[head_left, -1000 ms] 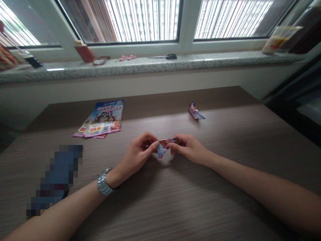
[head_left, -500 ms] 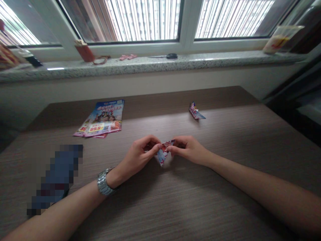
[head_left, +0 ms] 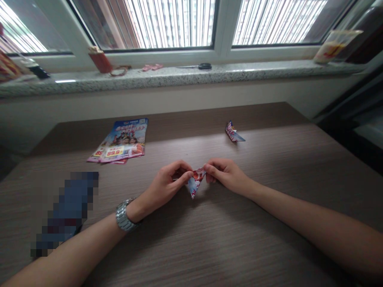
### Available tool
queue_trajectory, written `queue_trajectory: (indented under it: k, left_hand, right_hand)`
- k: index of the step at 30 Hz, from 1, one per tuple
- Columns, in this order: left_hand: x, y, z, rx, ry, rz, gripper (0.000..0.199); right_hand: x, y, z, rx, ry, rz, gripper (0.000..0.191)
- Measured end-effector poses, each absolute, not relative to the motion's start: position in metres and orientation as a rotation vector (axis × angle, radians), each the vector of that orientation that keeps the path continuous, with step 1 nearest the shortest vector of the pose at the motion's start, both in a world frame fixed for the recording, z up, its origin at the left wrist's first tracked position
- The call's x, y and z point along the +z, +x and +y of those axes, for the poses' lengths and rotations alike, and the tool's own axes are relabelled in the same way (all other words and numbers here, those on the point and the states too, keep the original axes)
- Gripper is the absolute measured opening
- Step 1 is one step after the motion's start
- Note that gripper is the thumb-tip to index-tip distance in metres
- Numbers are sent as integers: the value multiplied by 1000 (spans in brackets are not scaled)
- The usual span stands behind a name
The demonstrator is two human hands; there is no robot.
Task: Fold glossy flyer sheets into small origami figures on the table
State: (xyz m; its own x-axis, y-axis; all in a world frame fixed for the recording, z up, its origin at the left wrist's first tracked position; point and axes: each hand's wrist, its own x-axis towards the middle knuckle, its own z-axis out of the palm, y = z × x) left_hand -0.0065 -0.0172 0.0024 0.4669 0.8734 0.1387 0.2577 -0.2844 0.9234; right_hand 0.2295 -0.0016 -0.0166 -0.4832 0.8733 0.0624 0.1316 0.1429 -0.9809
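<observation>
Between my hands is a small piece of folded printed paper point(head_left: 195, 182), roughly a triangle with its tip pointing down toward me. My left hand point(head_left: 173, 180), with a metal watch on the wrist, is closed on its left side, thumb in front. My right hand point(head_left: 224, 174) pinches the upper right corner between thumb and fingers. The paper shows red, white and light blue print. Farther back on the table lies another folded paper piece point(head_left: 233, 132) in similar colours, with one part standing up.
A stack of printed flyers point(head_left: 128, 139) lies at the back left of the wooden table point(head_left: 191, 247). A blurred-out dark blue object point(head_left: 67, 211) is beside my left forearm. On the stone windowsill point(head_left: 167, 79) are scissors point(head_left: 203, 66), a red container point(head_left: 101, 61) and a plastic cup point(head_left: 333, 48).
My right thumb has shifted from the front of the folded paper up to its upper right corner, uncovering more of the print. My left hand stays in place.
</observation>
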Motion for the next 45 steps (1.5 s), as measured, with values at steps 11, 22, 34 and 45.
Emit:
queue_trajectory:
  k: [11, 22, 34, 45]
  left_hand:
    - [2, -5, -18, 874, 1749, 1011, 21]
    - [2, -3, -20, 844, 1712, 990, 22]
    - [2, -2, -22, 781, 1725, 990, 23]
    - [3, -2, -21, 801, 1673, 989, 24]
  right_hand:
    - [-16, 227, 2, 1464, -1016, -1684, 57]
    - [-12, 225, -2, 1355, -1013, -1790, 41]
    - [-15, 227, -1, 1327, -1043, -1847, 37]
    - [-17, 227, -2, 1360, -1039, -1888, 38]
